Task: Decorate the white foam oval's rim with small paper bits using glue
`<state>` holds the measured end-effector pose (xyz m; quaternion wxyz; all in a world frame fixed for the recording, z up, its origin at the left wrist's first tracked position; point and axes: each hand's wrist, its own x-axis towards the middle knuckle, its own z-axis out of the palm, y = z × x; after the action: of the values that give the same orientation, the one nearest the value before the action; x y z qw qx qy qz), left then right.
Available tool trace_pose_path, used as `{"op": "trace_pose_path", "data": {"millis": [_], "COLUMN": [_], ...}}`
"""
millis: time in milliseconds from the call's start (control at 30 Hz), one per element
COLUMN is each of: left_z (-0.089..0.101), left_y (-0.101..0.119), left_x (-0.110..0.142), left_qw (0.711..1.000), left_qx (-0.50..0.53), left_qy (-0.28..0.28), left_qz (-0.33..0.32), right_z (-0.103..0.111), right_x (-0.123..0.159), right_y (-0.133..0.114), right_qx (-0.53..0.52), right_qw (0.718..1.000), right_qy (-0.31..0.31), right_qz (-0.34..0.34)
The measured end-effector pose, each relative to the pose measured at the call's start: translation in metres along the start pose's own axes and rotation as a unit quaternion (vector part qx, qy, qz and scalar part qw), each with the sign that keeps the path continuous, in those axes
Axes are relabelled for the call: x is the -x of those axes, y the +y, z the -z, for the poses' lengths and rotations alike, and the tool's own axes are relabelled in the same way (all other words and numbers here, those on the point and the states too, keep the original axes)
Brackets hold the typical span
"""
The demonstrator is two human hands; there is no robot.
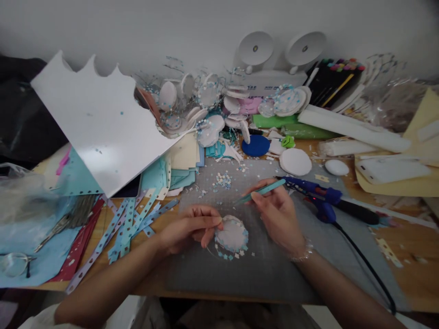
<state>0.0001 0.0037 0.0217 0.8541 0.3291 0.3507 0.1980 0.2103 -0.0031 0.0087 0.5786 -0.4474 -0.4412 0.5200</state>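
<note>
My left hand (196, 227) pinches the left edge of a white paper disc (233, 234), which lies over the grey cutting mat (206, 274). Small blue and white paper flowers ring the disc, and a thin wire or thread curves below it. In my right hand (278, 214) is a pair of teal tweezers (264, 190), gripped between thumb and fingers with the tips pointing left, above the disc. I cannot make out anything between the tips. A small heap of punched paper flowers (223, 181) lies on the mat just beyond the disc.
A blue glue gun (318, 197) with a trailing black cord rests at the right. Punched paper strips (128, 224) and a large white cut sheet (99, 123) occupy the left. Behind stand several decorated discs (209, 93), a white two-headed lamp (256, 49) and a box of markers (338, 82).
</note>
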Motion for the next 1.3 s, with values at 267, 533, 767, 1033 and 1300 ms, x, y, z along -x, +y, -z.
{"op": "trace_pose_path", "data": {"millis": [267,533,767,1033,1300], "left_z": [0.000,-0.003,-0.009,-0.006,-0.008], "left_y": [0.009,0.002,-0.008,-0.013,-0.015], "left_x": [0.003,0.002,0.000,-0.001,0.000], "left_qw": [0.998,0.985,0.903,0.826,0.813], "left_qx": [-0.051,-0.173,-0.396,-0.489,-0.482], "left_qy": [0.002,-0.022,0.103,0.109,0.102], "left_qz": [0.040,0.013,-0.135,-0.257,-0.309], "right_z": [0.001,-0.001,-0.002,-0.002,-0.004], "right_x": [-0.005,-0.001,-0.002,0.000,-0.003], "right_y": [0.016,0.017,0.013,0.014,0.000], "right_qx": [0.223,0.253,0.231,0.237,0.176], "right_qw": [0.969,0.957,0.963,0.961,0.982], "right_qy": [-0.073,-0.095,-0.074,-0.083,-0.008], "right_qz": [0.077,0.109,0.116,0.115,0.070]}}
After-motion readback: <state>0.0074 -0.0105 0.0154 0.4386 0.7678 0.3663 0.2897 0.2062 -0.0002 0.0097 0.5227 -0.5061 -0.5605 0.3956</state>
